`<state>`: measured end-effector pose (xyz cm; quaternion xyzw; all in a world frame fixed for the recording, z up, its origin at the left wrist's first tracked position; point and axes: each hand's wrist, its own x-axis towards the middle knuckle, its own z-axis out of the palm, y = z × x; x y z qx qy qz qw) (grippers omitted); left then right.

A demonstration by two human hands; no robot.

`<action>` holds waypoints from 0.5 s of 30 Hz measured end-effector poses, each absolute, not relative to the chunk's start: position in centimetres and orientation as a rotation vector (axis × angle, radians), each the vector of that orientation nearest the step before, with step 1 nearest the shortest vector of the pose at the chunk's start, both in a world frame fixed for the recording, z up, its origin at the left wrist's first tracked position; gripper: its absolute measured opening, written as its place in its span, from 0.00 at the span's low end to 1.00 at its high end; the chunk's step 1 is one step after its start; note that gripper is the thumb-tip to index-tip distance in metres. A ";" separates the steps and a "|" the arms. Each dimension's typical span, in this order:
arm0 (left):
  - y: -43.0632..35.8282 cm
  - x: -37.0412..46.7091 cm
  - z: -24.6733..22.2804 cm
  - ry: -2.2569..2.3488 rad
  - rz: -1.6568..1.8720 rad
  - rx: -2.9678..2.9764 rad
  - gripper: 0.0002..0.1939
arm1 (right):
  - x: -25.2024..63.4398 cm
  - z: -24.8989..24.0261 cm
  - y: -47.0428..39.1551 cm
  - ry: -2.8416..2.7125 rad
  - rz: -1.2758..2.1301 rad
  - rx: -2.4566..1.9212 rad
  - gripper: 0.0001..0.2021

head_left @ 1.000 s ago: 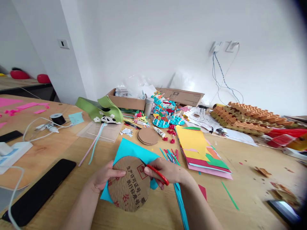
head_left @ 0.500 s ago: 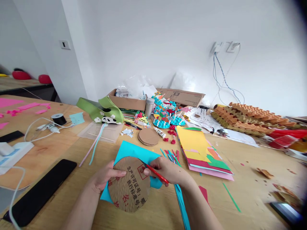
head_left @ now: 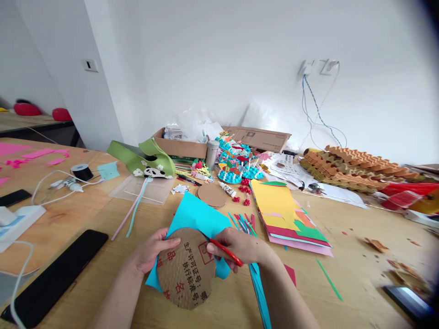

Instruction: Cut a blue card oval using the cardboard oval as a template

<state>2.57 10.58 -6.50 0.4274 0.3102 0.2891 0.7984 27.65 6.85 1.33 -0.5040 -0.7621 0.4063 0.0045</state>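
My left hand (head_left: 156,249) pinches a round cardboard disc (head_left: 187,274) together with a sheet of blue paper (head_left: 197,214), its thumb lying on the disc. Printed red and black characters cover the disc's face. In my right hand (head_left: 233,246) is a pair of scissors (head_left: 224,252) with red handles. Their dark blades reach over the disc's upper right edge at the blue paper; the blade tips are partly hidden. The blue sheet sticks out behind the disc at the top, the right and the lower left.
Blue paper strips (head_left: 259,292) lie beside my right forearm. Stacked coloured paper (head_left: 281,210) sits to the right. Beyond my hands are more cardboard discs (head_left: 211,195) and a glue tube (head_left: 227,189). A black phone-like slab (head_left: 56,278) lies left, near a green felt piece (head_left: 142,157).
The disc and blue paper have tilted and shifted slightly down, and the sheet's top edge now stands higher behind the disc. The scissors stay at the upper right edge.
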 end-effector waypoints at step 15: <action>10.5 2.8 -6.4 0.687 0.592 0.946 0.17 | 27.4 1.0 7.1 -2.340 1.348 -1.555 0.31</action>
